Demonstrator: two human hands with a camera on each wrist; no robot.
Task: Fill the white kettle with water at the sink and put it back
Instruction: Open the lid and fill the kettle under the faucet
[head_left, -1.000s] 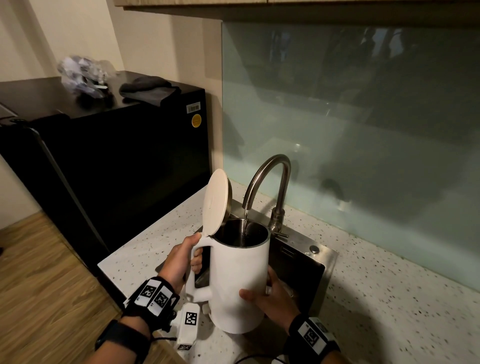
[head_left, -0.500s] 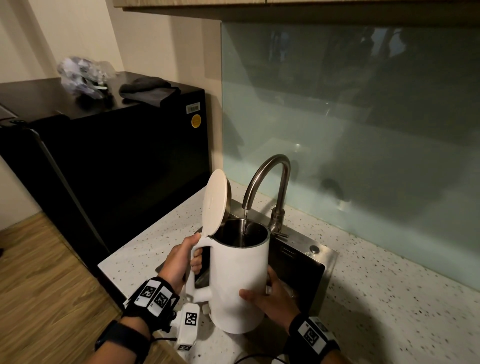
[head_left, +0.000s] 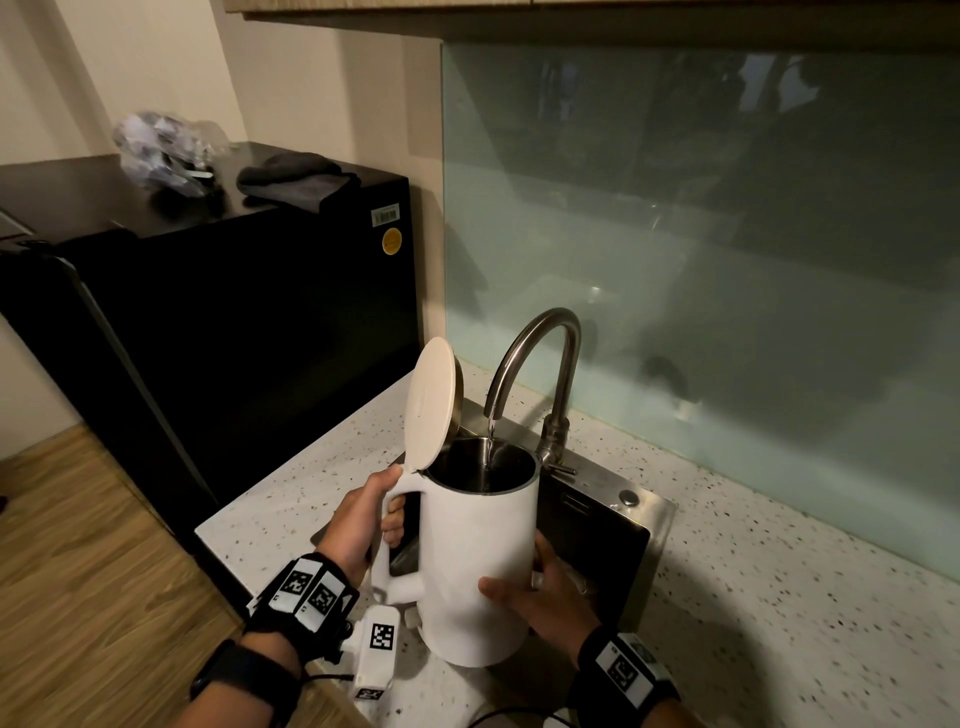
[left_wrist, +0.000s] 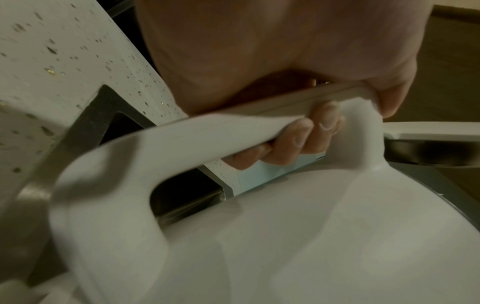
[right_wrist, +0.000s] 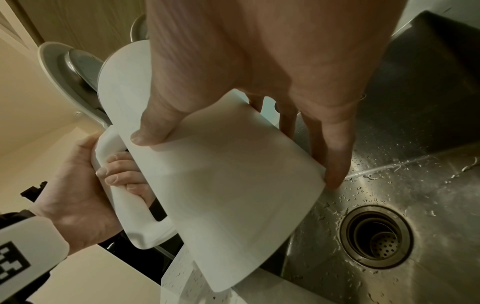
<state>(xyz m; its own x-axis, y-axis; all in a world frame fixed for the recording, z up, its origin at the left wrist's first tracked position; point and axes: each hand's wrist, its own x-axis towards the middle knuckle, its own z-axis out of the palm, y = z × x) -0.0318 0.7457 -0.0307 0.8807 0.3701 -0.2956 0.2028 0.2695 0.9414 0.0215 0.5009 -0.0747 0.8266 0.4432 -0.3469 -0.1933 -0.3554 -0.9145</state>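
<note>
Your left hand (head_left: 363, 519) curls fully round the handle of the white kettle (head_left: 478, 561), held upright between your hands under the running faucet (head_left: 540, 364) above the sink (right_wrist: 389, 205), while your right hand (head_left: 540, 597) cups its lower wall, thumb and fingers spread.

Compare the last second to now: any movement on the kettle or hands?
No visible change. The left hand grips the kettle by its handle, the right hand cups its side, lid up, under the running faucet.
</note>
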